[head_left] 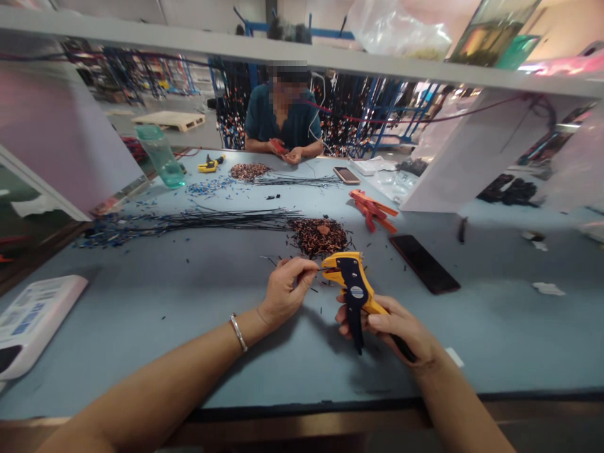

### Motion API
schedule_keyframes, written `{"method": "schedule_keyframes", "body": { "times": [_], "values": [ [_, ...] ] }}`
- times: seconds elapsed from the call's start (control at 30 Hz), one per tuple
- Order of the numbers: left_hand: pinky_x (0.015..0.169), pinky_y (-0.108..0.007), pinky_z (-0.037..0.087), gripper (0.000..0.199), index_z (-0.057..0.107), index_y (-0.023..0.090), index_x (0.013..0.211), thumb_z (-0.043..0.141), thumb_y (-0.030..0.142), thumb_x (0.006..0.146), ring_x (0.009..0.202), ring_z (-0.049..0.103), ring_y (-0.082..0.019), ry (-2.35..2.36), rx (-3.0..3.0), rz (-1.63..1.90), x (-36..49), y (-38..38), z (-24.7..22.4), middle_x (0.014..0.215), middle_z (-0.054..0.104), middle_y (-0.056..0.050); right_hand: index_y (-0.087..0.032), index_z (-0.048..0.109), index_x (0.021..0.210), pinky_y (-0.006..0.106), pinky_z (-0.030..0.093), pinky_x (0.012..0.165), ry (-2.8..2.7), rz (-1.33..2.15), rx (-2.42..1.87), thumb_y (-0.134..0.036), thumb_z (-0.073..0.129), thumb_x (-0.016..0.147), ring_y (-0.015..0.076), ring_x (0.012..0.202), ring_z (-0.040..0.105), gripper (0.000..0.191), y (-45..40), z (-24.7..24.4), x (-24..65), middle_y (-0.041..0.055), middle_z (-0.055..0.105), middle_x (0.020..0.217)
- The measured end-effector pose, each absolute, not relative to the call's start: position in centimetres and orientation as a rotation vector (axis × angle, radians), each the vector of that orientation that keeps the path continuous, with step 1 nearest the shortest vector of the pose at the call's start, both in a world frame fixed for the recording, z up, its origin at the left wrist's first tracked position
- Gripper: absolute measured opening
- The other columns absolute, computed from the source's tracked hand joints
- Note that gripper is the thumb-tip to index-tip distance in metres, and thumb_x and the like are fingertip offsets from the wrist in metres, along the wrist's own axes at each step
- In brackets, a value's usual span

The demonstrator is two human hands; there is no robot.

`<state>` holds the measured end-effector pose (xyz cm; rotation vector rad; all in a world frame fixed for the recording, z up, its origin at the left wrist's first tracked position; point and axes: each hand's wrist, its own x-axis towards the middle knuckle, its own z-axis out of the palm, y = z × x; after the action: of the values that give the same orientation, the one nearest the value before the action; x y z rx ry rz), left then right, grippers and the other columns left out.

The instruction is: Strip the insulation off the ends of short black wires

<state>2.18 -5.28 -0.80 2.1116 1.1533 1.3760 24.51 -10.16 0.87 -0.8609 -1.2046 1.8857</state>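
My left hand [289, 290] pinches a thin dark wire [324, 269], whose end lies at the jaws of a yellow and black wire stripper [356, 290]. Wrapped round the tool's handles is my right hand [401, 327]; the handles stand apart. Just beyond the jaws a pile of black and copper-coloured bits [318, 238] sits on the blue-grey table [264, 384]. Long black wires [226, 219] stretch leftward from the pile.
A dark phone [423, 263] and an orange-red tool [372, 209] lie to the right. Across the table a person [283, 119] holds a red object. A green bottle [161, 157] stands back left, a white device [40, 321] at the left edge. A shelf [198, 41] spans above.
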Motion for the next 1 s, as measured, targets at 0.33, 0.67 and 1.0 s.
{"method": "schedule_keyframes", "body": {
  "times": [0.33, 0.67, 1.0],
  "values": [
    [0.063, -0.024, 0.043, 0.018, 0.063, 0.016, 0.085, 0.048, 0.022, 0.092, 0.065, 0.051, -0.013, 1.033, 2.056, 1.354, 2.2, -5.4, -0.9, 0.069, 0.058, -0.002, -0.012, 0.067, 0.104, 0.032, 0.049, 0.067, -1.218, 1.874, -0.867, -0.041, 0.077, 0.07, 0.0206, 0.074, 0.064, 0.046, -10.1, 1.1, 24.2, 0.0095, 0.067, 0.088],
    [0.064, -0.023, 0.044, 0.017, 0.062, 0.016, 0.082, 0.049, 0.023, 0.09, 0.066, 0.053, -0.012, 1.059, 1.946, 1.308, 2.3, -5.3, -0.6, 0.071, 0.06, -0.001, -0.012, 0.063, 0.105, 0.029, 0.045, 0.06, -1.322, 1.792, -0.885, -0.045, 0.073, 0.074, 0.0163, 0.064, 0.057, 0.047, -10.0, 0.3, 23.9, 0.0049, 0.062, 0.079],
    [0.06, -0.022, 0.044, 0.019, 0.063, 0.014, 0.082, 0.051, 0.027, 0.088, 0.062, 0.051, -0.011, 1.123, 1.855, 1.234, 2.0, -5.1, -0.9, 0.068, 0.06, -0.001, -0.013, 0.06, 0.099, 0.026, 0.044, 0.053, -1.345, 1.724, -0.974, -0.042, 0.07, 0.08, 0.0119, 0.055, 0.051, 0.036, -10.4, -0.3, 23.3, -0.0004, 0.057, 0.067]
  ]
}}
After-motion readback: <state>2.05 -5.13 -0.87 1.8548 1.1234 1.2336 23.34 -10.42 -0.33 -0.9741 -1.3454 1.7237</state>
